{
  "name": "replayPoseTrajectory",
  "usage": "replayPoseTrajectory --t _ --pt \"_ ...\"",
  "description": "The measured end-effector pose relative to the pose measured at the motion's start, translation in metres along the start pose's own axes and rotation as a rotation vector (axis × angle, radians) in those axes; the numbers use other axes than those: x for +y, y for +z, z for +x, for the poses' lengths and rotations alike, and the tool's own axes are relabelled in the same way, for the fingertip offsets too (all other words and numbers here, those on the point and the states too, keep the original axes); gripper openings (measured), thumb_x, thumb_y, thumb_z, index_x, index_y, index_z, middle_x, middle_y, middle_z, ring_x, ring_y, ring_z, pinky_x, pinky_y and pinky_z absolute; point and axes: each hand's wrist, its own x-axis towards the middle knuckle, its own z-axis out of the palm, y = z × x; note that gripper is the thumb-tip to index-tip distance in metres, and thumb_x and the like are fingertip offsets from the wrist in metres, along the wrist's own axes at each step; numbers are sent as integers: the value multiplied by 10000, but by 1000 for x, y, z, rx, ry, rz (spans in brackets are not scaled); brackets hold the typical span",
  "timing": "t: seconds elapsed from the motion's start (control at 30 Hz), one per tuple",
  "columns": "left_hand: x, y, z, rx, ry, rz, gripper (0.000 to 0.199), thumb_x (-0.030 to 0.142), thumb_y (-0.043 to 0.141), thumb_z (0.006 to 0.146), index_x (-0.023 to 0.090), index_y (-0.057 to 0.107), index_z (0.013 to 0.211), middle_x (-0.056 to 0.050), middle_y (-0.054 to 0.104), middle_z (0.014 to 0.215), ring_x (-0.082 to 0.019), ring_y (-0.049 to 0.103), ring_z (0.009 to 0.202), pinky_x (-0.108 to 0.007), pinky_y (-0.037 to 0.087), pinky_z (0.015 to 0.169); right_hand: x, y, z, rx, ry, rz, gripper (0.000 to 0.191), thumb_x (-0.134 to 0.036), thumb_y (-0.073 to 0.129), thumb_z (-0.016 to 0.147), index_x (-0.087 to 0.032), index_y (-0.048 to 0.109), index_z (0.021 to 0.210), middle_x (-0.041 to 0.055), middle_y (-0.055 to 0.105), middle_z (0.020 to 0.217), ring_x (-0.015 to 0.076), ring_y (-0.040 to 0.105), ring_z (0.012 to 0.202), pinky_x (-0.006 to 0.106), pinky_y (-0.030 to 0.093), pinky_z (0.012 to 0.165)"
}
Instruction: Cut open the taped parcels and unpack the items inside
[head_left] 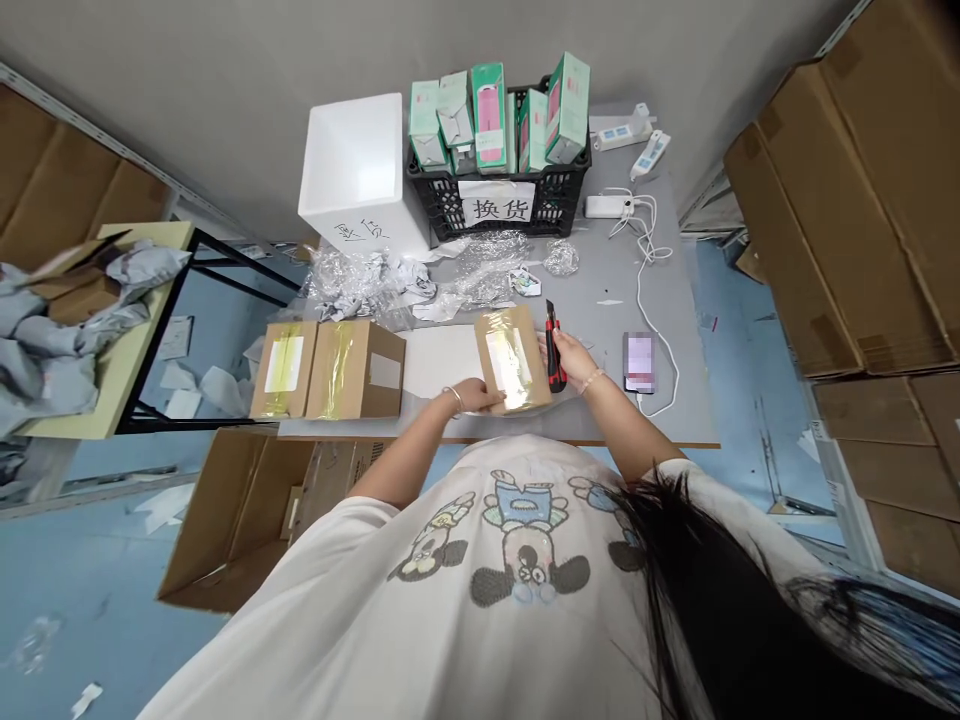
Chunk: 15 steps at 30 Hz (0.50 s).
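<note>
We note: left hand (pixel 469 397) pressing flat on taped cardboard box (pixel 511 360), grip released; right hand (pixel 574 358) clenched round box cutter (pixel 555 350), just beside box; grey worktop (pixel 660 400) beneath.

L hand (pixel 474 396) flat, palm dn | R hand (pixel 571 356) curled, closed

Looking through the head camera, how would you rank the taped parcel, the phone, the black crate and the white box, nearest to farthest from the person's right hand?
From the right hand gripping a box cutter:
1. Taped cardboard parcel: just to its left.
2. Phone: to its right.
3. Black crate: straight ahead.
4. White box: farthest, ahead and left.
</note>
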Motion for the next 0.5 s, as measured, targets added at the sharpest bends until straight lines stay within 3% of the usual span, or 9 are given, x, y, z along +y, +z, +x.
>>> replayPoseTrajectory --t 0.1,0.2,0.3,0.4,0.43,0.5 --pt "19 47 2 -173 -55 -353 763 891 415 687 177 677 755 -121 743 885 -205 667 743 -307 522 666 -11 9 16 4 -32 60 343 -505 403 988 -201 538 1071 87 680 1082 133 680 841 230 551 702" --pt "29 59 -1 -228 -76 -303 842 901 239 742 176 658 647 -131 729 801 -212 657 703 -331 525 674 -16 5 13 56 -82 39 341 -511 435 974 -194 544 1038 91 685 1077 134 684 835 223 548 678" --pt "31 26 -9 -73 99 94 741 820 325 799 188 680 644 -113 705 727 -255 663 752 -374 515 767 -7 -10 -11 206 -117 -47 380 -549 451 953 -193 551 1038 86 696 1028 125 685 775 208 543 642" --pt "35 -24 -12 207 362 453 508 636 583 781 201 719 1003 -122 718 1009 -323 635 1015 -441 461 935 17 -23 -48 381 -49 -125 436 -605 427 934 -193 541 1017 65 701 887 117 659 615 199 515 521" --pt "37 -37 -10 275 463 554 608 588 678 718 199 656 1185 -140 662 1198 -354 565 1167 -473 402 1019 27 -25 -60 422 -1 -138 444 -617 422 928 -194 536 997 50 693 818 115 640 557 198 496 475" --pt "45 -48 -1 308 637 740 1007 541 794 584 183 418 1447 -173 423 1491 -402 318 1400 -539 222 1138 48 -23 -81 487 97 -143 440 -618 408 929 -194 525 948 19 658 698 117 607 482 200 464 421"
